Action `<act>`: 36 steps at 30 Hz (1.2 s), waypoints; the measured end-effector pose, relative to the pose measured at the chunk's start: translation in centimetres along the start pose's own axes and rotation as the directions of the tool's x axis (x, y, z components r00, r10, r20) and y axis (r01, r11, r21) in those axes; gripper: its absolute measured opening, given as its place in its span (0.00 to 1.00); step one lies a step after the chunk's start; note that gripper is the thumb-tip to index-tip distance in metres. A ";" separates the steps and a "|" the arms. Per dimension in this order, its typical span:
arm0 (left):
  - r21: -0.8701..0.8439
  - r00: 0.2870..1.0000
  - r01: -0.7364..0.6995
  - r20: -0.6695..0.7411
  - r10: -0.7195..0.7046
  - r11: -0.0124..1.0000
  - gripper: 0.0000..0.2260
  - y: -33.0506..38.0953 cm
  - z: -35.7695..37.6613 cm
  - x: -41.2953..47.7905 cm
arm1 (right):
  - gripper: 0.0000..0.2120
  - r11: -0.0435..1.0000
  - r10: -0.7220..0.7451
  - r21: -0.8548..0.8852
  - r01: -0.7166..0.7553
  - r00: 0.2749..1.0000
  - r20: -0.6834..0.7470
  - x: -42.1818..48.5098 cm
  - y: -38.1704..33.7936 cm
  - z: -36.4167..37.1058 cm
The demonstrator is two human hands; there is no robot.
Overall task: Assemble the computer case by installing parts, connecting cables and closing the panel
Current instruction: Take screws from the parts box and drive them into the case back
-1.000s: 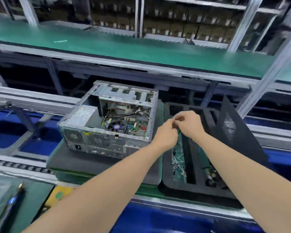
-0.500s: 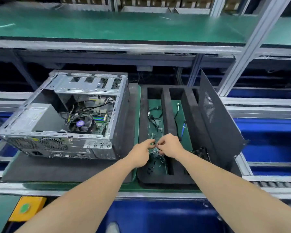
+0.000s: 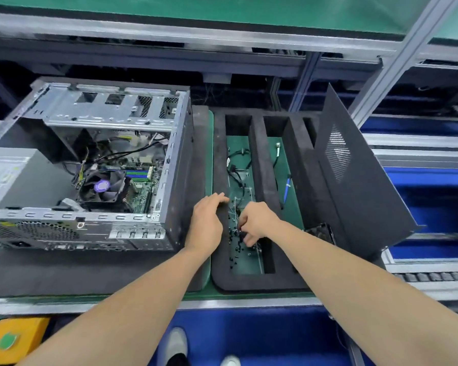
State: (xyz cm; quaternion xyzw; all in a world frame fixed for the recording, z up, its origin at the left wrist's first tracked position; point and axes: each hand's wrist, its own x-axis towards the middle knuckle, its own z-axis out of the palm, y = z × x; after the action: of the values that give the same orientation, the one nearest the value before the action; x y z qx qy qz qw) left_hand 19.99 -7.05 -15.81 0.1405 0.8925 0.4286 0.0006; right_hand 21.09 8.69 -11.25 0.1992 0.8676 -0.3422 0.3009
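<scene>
The open computer case (image 3: 103, 114) lies on its side at the left, showing the CPU fan (image 3: 102, 186) and the grey power supply (image 3: 19, 178). To its right lies a black foam tray (image 3: 259, 165) with long compartments. The left compartment holds black cables (image 3: 238, 165) and several small black screws (image 3: 234, 249). My left hand (image 3: 206, 223) rests flat on the tray's left wall, fingers straight. My right hand (image 3: 257, 223) reaches down into the screw pile, its fingertips curled and pinching a screw. The black side panel (image 3: 354, 196) leans upright at the tray's right side.
A blue-tipped cable (image 3: 287, 187) lies in the tray's second compartment and a small fan (image 3: 320, 232) sits near the panel's foot. A yellow button box (image 3: 13, 339) is at the bottom left. Grey rails and a green shelf run behind. My shoes (image 3: 175, 347) show below the bench edge.
The view has tilted down and closer. Both hands came down from chest height and parted: the left one settled on the tray wall, the right one dipped into the screws.
</scene>
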 end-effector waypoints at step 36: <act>-0.566 0.958 -0.083 -0.271 -0.090 0.820 0.06 15.3 -18.4 1.3 | 0.20 0.088 -0.607 0.967 0.240 0.782 -0.139 -13.0 -12.7 -3.5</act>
State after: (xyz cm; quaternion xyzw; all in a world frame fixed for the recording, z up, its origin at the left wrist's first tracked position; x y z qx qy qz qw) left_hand 20.37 -11.74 7.75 0.0686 0.7135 0.6920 -0.0855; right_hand 22.33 0.65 5.44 0.0205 0.4316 -0.8929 0.1267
